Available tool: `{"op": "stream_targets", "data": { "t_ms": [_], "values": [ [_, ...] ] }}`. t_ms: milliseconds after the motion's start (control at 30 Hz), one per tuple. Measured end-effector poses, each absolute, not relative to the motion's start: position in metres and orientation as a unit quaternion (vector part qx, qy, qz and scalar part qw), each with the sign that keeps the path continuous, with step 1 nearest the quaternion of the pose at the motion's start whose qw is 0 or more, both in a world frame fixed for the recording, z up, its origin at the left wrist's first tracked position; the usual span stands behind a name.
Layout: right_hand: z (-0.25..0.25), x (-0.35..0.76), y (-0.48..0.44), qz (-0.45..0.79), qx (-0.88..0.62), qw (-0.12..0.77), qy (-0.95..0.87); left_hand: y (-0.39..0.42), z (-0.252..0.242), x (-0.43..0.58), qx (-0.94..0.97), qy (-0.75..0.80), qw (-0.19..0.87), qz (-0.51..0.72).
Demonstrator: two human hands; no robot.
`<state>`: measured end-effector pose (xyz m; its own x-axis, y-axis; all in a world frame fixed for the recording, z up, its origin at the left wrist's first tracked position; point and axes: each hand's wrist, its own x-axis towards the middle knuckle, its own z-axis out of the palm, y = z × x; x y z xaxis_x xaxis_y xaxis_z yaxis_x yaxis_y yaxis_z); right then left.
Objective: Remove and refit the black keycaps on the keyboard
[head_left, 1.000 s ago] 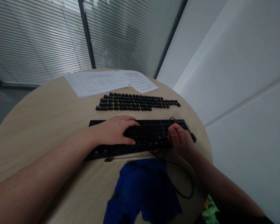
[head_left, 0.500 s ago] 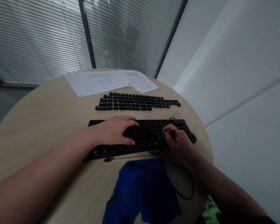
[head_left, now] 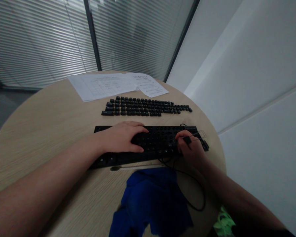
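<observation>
A black keyboard [head_left: 160, 133] lies across the table, most of its keycaps off and only some left along the lower rows and right end. My left hand [head_left: 124, 136] rests flat on its left half, fingers spread. Over the right part of the keyboard, my right hand [head_left: 191, 148] pinches a wire keycap puller with a black handle [head_left: 187, 140]; its thin wire loop sticks out to the right. Whether a keycap sits at its other end is hidden by the fingers. Beyond the keyboard, removed black keycaps [head_left: 143, 108] are laid out in rows.
Printed sheets [head_left: 103, 86] lie at the far side of the round wooden table [head_left: 39, 131]. A blue cloth [head_left: 153, 197] is bunched at the near edge, with a black cable [head_left: 203, 194] looping beside it. A white wall [head_left: 261, 98] stands close on the right.
My right hand has shifted slightly right with the keycap puller, and its wire loop now shows more clearly beyond the hand. My left hand stays in place on the keyboard.
</observation>
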<state>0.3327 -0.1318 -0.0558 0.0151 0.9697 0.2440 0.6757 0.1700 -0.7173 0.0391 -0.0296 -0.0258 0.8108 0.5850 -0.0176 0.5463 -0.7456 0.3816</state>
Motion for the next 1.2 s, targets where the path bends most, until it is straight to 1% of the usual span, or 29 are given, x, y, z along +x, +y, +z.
{"op": "stream_targets", "data": {
  "t_ms": [167,467,1000,1033,1133,1200],
  "values": [
    [-0.0568,0.3321,-0.1311,0.207,-0.598,0.398,-0.664,-0.0306,-0.0240,0.0397,0.931,0.308,0.190,0.046],
    [-0.0577,0.3301,-0.1306,0.228,-0.602,0.429,-0.633,-0.0301,-0.0254,0.0398,0.931,0.303,0.194,0.057],
    [-0.0627,0.3340,-0.1307,0.232,-0.592,0.440,-0.633,-0.0299,-0.0248,0.0402,0.931,0.302,0.198,0.054],
    [-0.0626,0.3346,-0.1299,0.237,-0.590,0.454,-0.625,-0.0298,-0.0248,0.0401,0.931,0.302,0.198,0.053],
    [-0.0605,0.3365,-0.1264,0.249,-0.579,0.531,-0.566,-0.0295,-0.0255,0.0398,0.932,0.300,0.196,0.052],
    [-0.0591,0.3377,-0.1243,0.255,-0.576,0.552,-0.546,-0.0291,-0.0262,0.0394,0.933,0.298,0.194,0.054]
  ]
}}
